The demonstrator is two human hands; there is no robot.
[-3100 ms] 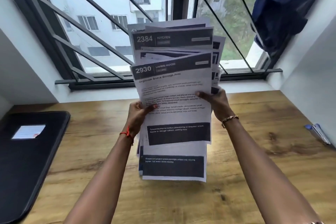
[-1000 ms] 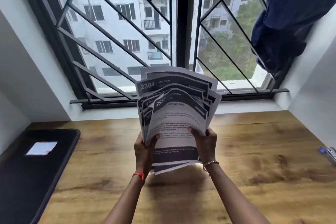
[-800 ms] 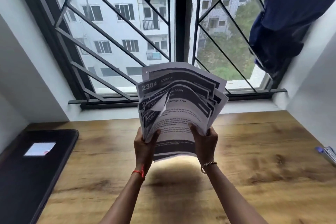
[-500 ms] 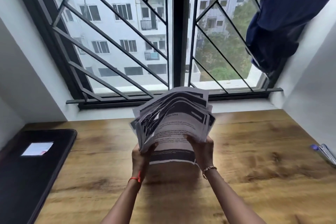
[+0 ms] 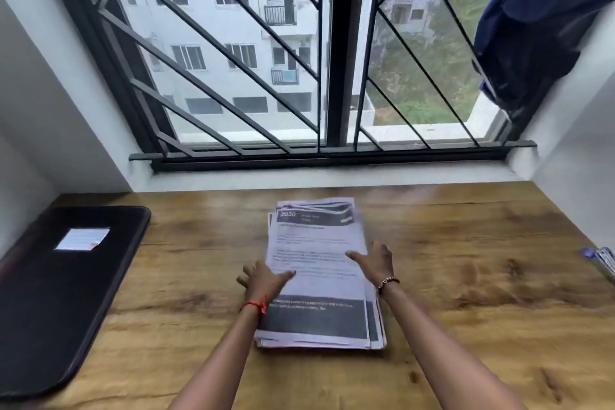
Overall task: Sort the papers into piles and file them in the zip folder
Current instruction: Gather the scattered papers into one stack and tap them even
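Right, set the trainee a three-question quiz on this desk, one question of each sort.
1. True or false: the stack of papers lies flat on the wooden desk.
2. Where is the zip folder? A) on the desk, left of the stack and apart from it. B) under the stack. C) on the window sill.
3. Fill the gap: the left hand and the right hand, one at each side of the stack, are both ___ (open or shut).

Key: 1 true; 2 A; 3 open.
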